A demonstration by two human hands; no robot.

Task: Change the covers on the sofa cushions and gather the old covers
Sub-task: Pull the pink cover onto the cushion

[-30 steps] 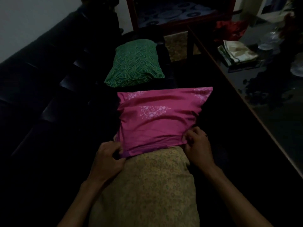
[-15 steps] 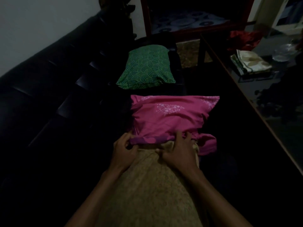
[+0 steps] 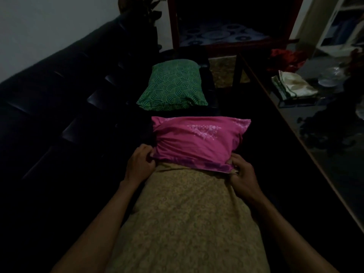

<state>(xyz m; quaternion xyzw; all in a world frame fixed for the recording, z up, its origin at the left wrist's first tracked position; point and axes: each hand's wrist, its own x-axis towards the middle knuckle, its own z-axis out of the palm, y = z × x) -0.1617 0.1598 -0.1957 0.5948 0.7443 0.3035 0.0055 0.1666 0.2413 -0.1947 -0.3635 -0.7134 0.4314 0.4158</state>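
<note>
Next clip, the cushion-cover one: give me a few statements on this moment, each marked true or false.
1. Both hands grip the open edge of the pink cover. True: left hand, right hand.
2. The pink cover encloses the whole tan patterned cushion. False: only its far end is covered.
3. A green patterned cushion lies beyond the pink cover on the dark sofa. True.
4. The folded cream cloth lies on the sofa. False: it lies on the glass-topped table at the right.

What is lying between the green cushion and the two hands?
In the head view, the pink cover, pulled over the far end of the tan cushion, lies between the green cushion and both hands, which grip its open edge.
</note>
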